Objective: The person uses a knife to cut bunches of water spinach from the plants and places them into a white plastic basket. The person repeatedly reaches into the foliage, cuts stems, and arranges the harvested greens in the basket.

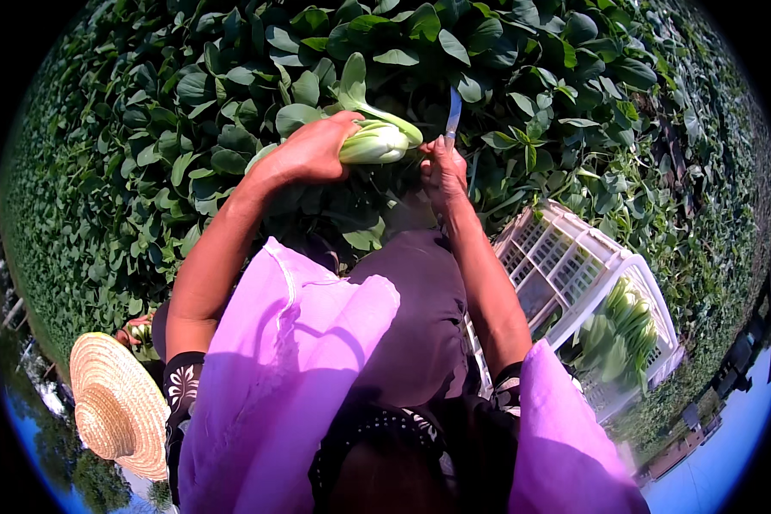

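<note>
My left hand (318, 146) grips a head of bok choy (378, 142) by its leafy end, its pale base turned to the right. One outer leaf stalk (385, 115) bends away from the head, its green blade pointing up. Just right of the base, my right hand (444, 168) is closed round a knife, whose handle is mostly hidden in the fingers. The knife's blade (453, 112) points up among the leaves. The right fingertips are close to the bent stalk; whether they touch it I cannot tell.
Dense leafy plants (199, 122) spread ahead and to both sides. A white plastic crate (572, 276) holding bok choy (623, 327) stands tilted at my right. At the lower left is another person in a straw hat (112, 405), with a hand (132, 331) beside some greens.
</note>
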Motion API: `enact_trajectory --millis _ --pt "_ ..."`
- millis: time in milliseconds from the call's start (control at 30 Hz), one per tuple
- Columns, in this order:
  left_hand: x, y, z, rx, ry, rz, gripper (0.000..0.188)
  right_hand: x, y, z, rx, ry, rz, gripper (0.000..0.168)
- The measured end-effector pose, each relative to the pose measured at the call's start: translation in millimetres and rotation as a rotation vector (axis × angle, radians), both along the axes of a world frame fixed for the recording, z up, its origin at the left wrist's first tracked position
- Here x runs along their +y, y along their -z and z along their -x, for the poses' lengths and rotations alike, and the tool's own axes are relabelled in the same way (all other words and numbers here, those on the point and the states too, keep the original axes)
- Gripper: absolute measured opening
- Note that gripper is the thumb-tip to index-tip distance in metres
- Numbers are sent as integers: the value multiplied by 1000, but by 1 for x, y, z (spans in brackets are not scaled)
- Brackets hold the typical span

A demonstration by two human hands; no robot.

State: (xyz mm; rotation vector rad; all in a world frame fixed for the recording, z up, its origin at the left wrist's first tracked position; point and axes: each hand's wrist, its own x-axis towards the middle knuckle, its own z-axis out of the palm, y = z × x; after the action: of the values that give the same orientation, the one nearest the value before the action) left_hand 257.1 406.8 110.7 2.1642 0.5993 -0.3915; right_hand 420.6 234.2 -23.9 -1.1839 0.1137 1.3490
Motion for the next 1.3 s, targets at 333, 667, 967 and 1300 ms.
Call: enact_trajectory --millis 333,667,967,1300 --pt "-55 -40 61 -259 -821 1062 63 -20 -101 -42 -573 -169 -179 33" --pt "-84 -10 -3 -467 -780 870 62 2 -108 -4 -98 -266 -280 41" --pt "20 17 -68 235 31 -166 63 -33 -5 -33 -334 -281 147 34" --pt "62 74 46 390 -39 -109 50 54 48 23 -577 -630 46 27"
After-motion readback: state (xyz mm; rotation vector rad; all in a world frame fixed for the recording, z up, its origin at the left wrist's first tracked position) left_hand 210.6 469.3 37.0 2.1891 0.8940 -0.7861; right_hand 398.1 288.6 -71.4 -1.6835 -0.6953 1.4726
